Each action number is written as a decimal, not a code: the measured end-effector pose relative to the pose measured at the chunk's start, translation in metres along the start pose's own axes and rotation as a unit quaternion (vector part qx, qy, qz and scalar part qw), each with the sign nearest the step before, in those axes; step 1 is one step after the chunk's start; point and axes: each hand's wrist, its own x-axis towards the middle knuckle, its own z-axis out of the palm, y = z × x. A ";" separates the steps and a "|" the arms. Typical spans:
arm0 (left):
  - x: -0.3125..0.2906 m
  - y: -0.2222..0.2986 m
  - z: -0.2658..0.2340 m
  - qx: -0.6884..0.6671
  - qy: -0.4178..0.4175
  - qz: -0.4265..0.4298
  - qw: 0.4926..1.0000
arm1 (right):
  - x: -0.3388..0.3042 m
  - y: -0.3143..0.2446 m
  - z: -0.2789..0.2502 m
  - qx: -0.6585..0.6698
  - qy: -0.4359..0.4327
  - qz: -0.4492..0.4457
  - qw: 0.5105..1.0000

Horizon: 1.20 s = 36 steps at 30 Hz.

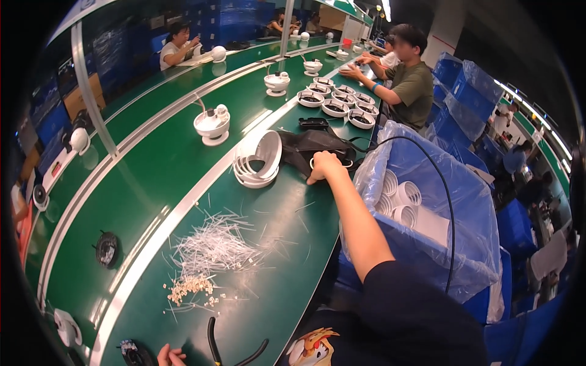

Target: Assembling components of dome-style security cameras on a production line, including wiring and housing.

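My right arm reaches forward across the green table. My right hand (326, 166) is closed at the edge of a white ring-shaped part (349, 163), which it mostly covers, beside a crumpled black bag (300, 149). Just left of the bag, several white plastic housings (259, 161) lie nested on their sides. At the lower edge, the fingers of my left hand (171, 355) show in part, apart and with nothing seen in them. A dark round part (135, 352) lies left of that hand. To its right are the curved black handles (213, 341) of a hand tool.
Thin white plastic strips (213, 244) and small cream pieces (190, 288) lie in a heap. White lamp-like units (212, 125) stand along the green belt. Round white trays (336, 108) sit ahead, near a seated co-worker (409, 85). A lined blue bin (439, 262) stands right, crossed by a black cable (448, 213).
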 end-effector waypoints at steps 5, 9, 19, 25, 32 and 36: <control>0.005 -0.005 0.008 -0.025 -0.011 0.075 0.997 | 0.021 0.001 -0.026 -0.209 -0.109 -0.044 0.971; 0.002 -0.004 0.003 -0.024 -0.001 0.109 0.994 | 0.041 0.037 -0.020 -0.240 -0.060 -0.156 0.956; 0.004 -0.026 0.007 -0.028 -0.002 0.050 0.998 | 0.043 0.068 -0.012 -0.045 -0.009 -0.171 0.984; 0.006 -0.035 0.006 -0.024 0.008 0.016 1.000 | 0.057 0.058 -0.046 0.239 -0.061 -0.057 0.967; 0.005 -0.031 0.006 -0.022 0.004 0.015 1.000 | 0.046 0.025 -0.034 0.134 0.122 0.079 0.980; 0.005 -0.028 0.004 -0.020 0.005 0.021 1.000 | 0.032 0.000 -0.026 -0.015 0.161 0.034 0.986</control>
